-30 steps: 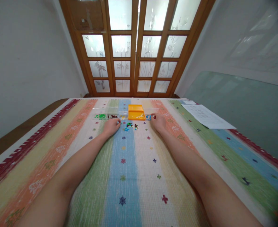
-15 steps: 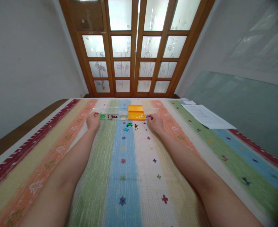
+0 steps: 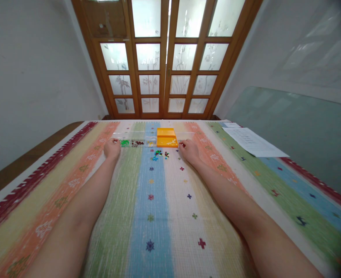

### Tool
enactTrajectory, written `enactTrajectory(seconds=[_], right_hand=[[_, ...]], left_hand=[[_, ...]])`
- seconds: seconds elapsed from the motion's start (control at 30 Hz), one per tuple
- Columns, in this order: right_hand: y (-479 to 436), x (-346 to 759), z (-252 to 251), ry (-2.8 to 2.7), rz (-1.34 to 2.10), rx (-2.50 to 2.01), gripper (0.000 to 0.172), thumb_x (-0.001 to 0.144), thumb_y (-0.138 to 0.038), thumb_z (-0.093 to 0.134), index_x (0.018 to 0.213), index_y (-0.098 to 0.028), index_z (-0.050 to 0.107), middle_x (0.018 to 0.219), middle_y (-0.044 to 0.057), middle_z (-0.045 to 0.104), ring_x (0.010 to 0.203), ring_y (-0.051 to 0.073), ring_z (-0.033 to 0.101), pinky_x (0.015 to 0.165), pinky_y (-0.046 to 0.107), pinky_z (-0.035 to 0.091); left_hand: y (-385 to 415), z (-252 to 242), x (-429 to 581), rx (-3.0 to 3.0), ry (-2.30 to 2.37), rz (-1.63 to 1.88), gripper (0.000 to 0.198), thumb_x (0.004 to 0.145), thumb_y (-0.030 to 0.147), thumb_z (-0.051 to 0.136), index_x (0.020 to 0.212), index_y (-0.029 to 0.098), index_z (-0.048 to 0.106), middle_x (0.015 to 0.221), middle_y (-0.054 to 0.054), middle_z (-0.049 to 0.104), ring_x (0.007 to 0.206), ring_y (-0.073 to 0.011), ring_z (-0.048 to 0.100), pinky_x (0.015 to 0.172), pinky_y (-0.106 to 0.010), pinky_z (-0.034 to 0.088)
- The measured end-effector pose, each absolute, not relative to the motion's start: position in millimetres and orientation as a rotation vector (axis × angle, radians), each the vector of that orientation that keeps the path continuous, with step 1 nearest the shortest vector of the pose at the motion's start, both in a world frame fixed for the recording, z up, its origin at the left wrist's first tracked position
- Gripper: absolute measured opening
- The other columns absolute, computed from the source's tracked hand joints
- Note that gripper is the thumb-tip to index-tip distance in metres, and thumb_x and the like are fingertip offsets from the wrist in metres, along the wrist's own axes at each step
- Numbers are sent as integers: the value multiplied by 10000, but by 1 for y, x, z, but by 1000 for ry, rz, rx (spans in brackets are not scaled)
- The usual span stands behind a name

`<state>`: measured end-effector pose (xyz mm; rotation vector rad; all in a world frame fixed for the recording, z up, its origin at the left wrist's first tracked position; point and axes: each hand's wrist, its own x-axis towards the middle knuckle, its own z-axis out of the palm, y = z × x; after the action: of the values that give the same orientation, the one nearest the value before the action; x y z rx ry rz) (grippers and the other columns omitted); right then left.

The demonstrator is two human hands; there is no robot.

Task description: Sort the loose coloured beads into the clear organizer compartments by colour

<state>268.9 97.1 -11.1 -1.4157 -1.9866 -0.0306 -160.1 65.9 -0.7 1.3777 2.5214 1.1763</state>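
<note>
My left hand (image 3: 111, 148) is closed at the left end of a clear compartment box, beside green pieces (image 3: 125, 143); what its fingers hold is too small to make out. Dark red pieces (image 3: 137, 143) and a few yellow pieces (image 3: 150, 144) lie in other compartments. An orange case (image 3: 166, 133) stands open, with small white pieces in its right part. My right hand (image 3: 188, 150) is closed just right of that case, its fingertips pinched on something hidden. Mixed small pieces (image 3: 158, 153) in green, blue and dark red lie on the cloth in front.
A striped, patterned cloth (image 3: 153, 208) covers the table. Printed white sheets (image 3: 253, 143) lie at the right. Wooden doors (image 3: 164, 72) with frosted panes stand behind the table, and a greenish glass panel (image 3: 298, 123) is on the right.
My left hand has shifted slightly left. My right hand has moved a little left, and its fingers now cover the blue pieces seen near them before.
</note>
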Motion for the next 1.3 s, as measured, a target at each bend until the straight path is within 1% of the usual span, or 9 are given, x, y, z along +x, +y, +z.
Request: enactTrajectory(seconds=[0.17,0.33,0.5,0.6,0.7,0.77,0.87,0.93,1.3], right_hand=[[95,268,-11,-1995,-34,-1405,225,961,-269,557,966,-196,770,926,93,705,911,249,598,827,353,425],[96,267,-11,-2020,-5,-1406,208,957,-260,566,978,-195,762,965,95,714,926,247,599,844,353,424],[92,264,-8,-2068,-38,-1363,192,962,-235,563,951,-200,751,939,90,708,923,249,593,829,353,419],[85,258,-5,-2156,-86,-1290,174,967,-230,578,962,-199,749,957,98,709,935,257,587,838,362,410],[78,250,-3,-2251,-127,-1208,168,979,-237,584,970,-200,748,993,107,712,962,264,587,855,372,403],[74,245,-3,-2287,-142,-1169,169,985,-238,583,973,-203,748,1007,108,714,976,267,588,863,376,399],[72,242,-3,-2309,-130,-1133,166,983,-224,583,980,-206,749,1005,106,717,980,268,589,875,381,398],[72,243,-3,-2306,-111,-1137,168,982,-221,584,981,-207,751,1005,106,718,977,268,589,877,382,399],[72,244,-3,-2308,-87,-1160,173,982,-219,587,984,-198,759,1013,108,722,973,263,594,885,379,398]], left_hand=[[65,1,-158,1390,2535,1175,286,890,342,577,1062,206,762,916,-90,739,849,-253,653,747,-317,455],[63,4,-151,1415,2513,1188,330,898,330,554,1150,199,722,915,-65,721,831,-215,640,705,-274,417],[59,9,-125,1770,2310,1100,318,925,357,527,1122,230,743,794,-28,685,758,-205,621,669,-276,394],[54,12,-99,2041,2094,961,320,936,356,529,1111,226,763,755,-28,684,735,-208,619,700,-285,416],[47,15,-71,2236,1829,825,335,942,331,541,1169,221,762,815,-38,723,772,-207,646,753,-288,457],[40,16,-55,2324,1687,722,354,970,339,524,1222,242,753,908,-46,759,837,-212,673,827,-303,486],[32,17,-38,2413,1562,601,346,989,327,521,1240,284,754,1163,-49,772,1063,-230,689,974,-325,491],[29,17,-34,2454,1517,529,352,996,318,514,1259,307,748,1258,-35,752,1151,-237,676,1025,-339,485],[36,6,-48,2640,1317,451,344,989,273,522,1241,311,754,1248,-20,758,1136,-219,696,1020,-327,500]])
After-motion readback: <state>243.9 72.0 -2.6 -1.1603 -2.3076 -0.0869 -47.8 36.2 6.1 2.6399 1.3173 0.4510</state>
